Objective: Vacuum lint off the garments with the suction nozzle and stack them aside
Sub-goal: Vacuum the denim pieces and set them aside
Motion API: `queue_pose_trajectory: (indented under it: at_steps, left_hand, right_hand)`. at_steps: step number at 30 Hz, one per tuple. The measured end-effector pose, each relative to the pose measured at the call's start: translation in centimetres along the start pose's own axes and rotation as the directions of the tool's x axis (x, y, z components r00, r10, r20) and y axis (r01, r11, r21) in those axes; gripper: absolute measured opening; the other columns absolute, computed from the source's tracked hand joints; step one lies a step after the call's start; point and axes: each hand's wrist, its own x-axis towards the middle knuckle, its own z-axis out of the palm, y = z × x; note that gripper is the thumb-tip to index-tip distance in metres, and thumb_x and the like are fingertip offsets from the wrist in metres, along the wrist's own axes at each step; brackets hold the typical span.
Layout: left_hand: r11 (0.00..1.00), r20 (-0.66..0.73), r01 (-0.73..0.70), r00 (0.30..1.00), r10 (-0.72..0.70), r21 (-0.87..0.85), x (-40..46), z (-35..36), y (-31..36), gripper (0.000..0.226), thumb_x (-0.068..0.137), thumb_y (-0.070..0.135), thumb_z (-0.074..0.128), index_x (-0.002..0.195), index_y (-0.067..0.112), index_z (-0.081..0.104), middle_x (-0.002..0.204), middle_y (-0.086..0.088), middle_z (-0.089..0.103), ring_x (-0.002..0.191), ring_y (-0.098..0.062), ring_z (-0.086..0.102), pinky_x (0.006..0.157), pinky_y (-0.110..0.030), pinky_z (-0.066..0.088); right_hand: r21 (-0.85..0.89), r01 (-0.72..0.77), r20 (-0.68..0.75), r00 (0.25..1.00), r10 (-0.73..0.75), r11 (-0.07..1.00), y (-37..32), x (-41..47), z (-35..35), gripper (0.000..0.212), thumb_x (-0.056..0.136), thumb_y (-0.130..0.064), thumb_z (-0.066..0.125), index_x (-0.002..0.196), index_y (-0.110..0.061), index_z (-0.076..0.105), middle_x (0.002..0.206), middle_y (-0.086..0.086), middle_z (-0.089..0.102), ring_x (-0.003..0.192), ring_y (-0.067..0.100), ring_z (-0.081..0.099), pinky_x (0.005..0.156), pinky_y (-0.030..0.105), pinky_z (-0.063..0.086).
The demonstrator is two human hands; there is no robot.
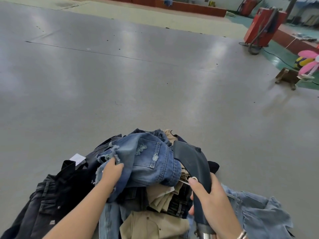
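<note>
At the near edge of the grey surface (120, 75), the left hand (110, 173) pinches the frayed hem of the blue denim shorts (146, 161) atop the garment pile (155, 200); the right hand (207, 192) is wrapped around the suction nozzle (189, 157). Best to pull the denim taut, then sweep the nozzle mouth flat across it

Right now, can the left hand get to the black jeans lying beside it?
Probably yes: the black jeans lie uncovered just beside the left hand, but it grips the blue denim shorts, which it must drop first.
</note>
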Motion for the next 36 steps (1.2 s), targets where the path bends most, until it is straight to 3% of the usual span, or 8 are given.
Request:
queue_pose_trajectory:
  at_steps: [3,7,10,13,15,20,26,36]
  left_hand:
    - [0.862,0.311,0.213,0.948,-0.069,-0.46,-0.7,0.7,0.8,0.043,0.09,0.013,0.058,0.133,0.008,0.053,0.119,-0.019,0.064,0.106,-0.03,0.06,0.085,-0.036,0.046]
    - [0.852,0.748,0.492,0.63,-0.208,-0.178,-2.3,-0.1,1.8,0.093,0.068,0.089,0.044,0.096,0.003,0.064,0.09,-0.017,0.068,0.074,-0.029,0.066,0.061,-0.03,0.05]
    - [0.853,0.422,0.418,0.866,-0.269,-0.313,-1.9,1.5,1.6,0.072,0.087,0.07,0.045,0.13,0.012,0.047,0.125,-0.021,0.058,0.11,-0.036,0.059,0.091,-0.044,0.051]
    - [0.84,0.081,0.157,0.988,-0.134,-0.52,-1.3,2.7,2.6,0.022,0.099,0.023,0.052,0.114,0.008,0.054,0.094,-0.012,0.062,0.089,-0.029,0.057,0.081,-0.04,0.048]
    - [0.709,0.199,0.164,0.979,-0.034,-0.685,-2.1,2.4,3.7,0.01,0.094,0.021,0.059,0.091,0.011,0.059,0.069,-0.004,0.054,0.067,-0.022,0.049,0.062,-0.033,0.045]
    - [0.505,0.595,0.498,0.802,0.04,-0.705,-5.7,0.5,5.2,0.11,0.051,0.09,0.058,0.117,0.002,0.067,0.093,-0.014,0.063,0.081,-0.024,0.063,0.08,-0.037,0.052]
    - [0.785,0.311,0.257,0.947,-0.086,-0.563,-8.8,0.6,8.1,0.026,0.09,0.018,0.059,0.072,0.01,0.076,0.091,-0.015,0.068,0.078,-0.025,0.064,0.08,-0.035,0.048]
    - [0.478,0.265,0.198,0.961,0.078,-0.856,-14.1,-0.5,9.4,0.037,0.078,0.025,0.067,0.105,0.001,0.071,0.108,-0.02,0.07,0.099,-0.033,0.069,0.085,-0.04,0.055]
  right_hand:
    - [-0.009,0.002,0.0,1.0,-0.002,1.0,-0.2,0.2,-0.2,0.015,0.088,-0.032,0.062,0.1,-0.027,0.055,0.064,0.007,0.06,0.046,0.028,0.061,0.043,0.023,0.048]
    - [-0.005,0.011,-0.007,1.0,-0.011,1.0,-0.3,0.1,-0.4,0.015,0.088,-0.033,0.062,0.1,-0.029,0.055,0.06,0.002,0.061,0.045,0.027,0.062,0.045,0.024,0.049]
    - [-0.007,0.005,-0.004,1.0,-0.005,1.0,-0.4,0.0,-0.4,0.015,0.087,-0.032,0.062,0.1,-0.027,0.056,0.062,0.006,0.06,0.045,0.028,0.061,0.044,0.023,0.048]
    - [-0.015,-0.004,0.005,1.0,0.004,1.0,-0.4,-0.2,-0.6,0.016,0.087,-0.033,0.062,0.1,-0.026,0.056,0.063,0.006,0.06,0.046,0.029,0.062,0.043,0.022,0.047]
    - [-0.002,-0.003,-0.008,1.0,0.003,1.0,-0.5,-0.2,-0.6,0.016,0.086,-0.032,0.063,0.099,-0.027,0.056,0.061,0.005,0.06,0.045,0.028,0.062,0.043,0.022,0.047]
    - [0.002,0.035,-0.017,0.999,-0.034,0.999,-1.1,-0.6,-1.0,0.014,0.086,-0.034,0.062,0.099,-0.031,0.055,0.06,0.001,0.061,0.046,0.027,0.062,0.046,0.026,0.05]
    - [0.0,0.067,0.037,0.997,-0.067,0.998,-2.5,-2.1,-2.0,0.012,0.087,-0.034,0.061,0.098,-0.033,0.056,0.06,0.0,0.061,0.048,0.031,0.063,0.047,0.025,0.051]
    - [0.031,0.116,0.272,0.955,-0.12,0.993,-4.7,-4.4,-2.3,0.024,0.07,-0.06,0.066,0.092,-0.056,0.056,0.065,0.001,0.063,0.049,0.027,0.062,0.05,0.026,0.05]
